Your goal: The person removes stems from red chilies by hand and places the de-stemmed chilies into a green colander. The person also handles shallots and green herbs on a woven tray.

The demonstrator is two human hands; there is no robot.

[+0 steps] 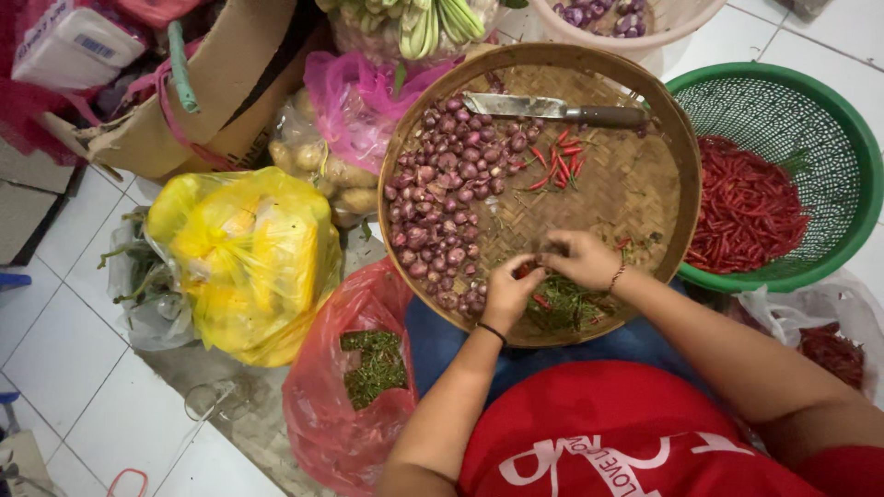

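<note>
Landmark: the round woven bamboo tray (645, 198) resting across your lap.

Hands: your left hand (509, 293) and right hand (580, 260) meet over the tray's near edge, close to touching each other. Both are narrowed to a pinch around one small red chili (526, 271), fingertips of each hand on it. The chili shows only as a red sliver between the fingers; you cannot tell which end is which. A dark band sits on the left wrist, a thin bracelet on the right.

On the tray:
- A pile of green chili stems (564, 306) lies just under your hands, at the near rim, with a few red bits mixed in.
- A heap of purple shallots (442, 198) fills the tray's left side, running from far rim to near rim.
- A few loose red chilies (560, 166) lie near the tray's middle, toward the far side.
- A knife (552, 110) with a dark handle lies flat along the far rim, blade pointing left.

Around the tray:
- Right of it, touching its rim, a green mesh basket (810, 110) holds a mass of red chilies (746, 212).
- Left of it and nearer you, an open red plastic bag (331, 414) holds more green stems.
- Further left, a knotted yellow plastic bag (244, 258).
- Beyond the tray's far left rim, a pink bag (354, 106) lies over a clear sack of potatoes (318, 166).
</note>
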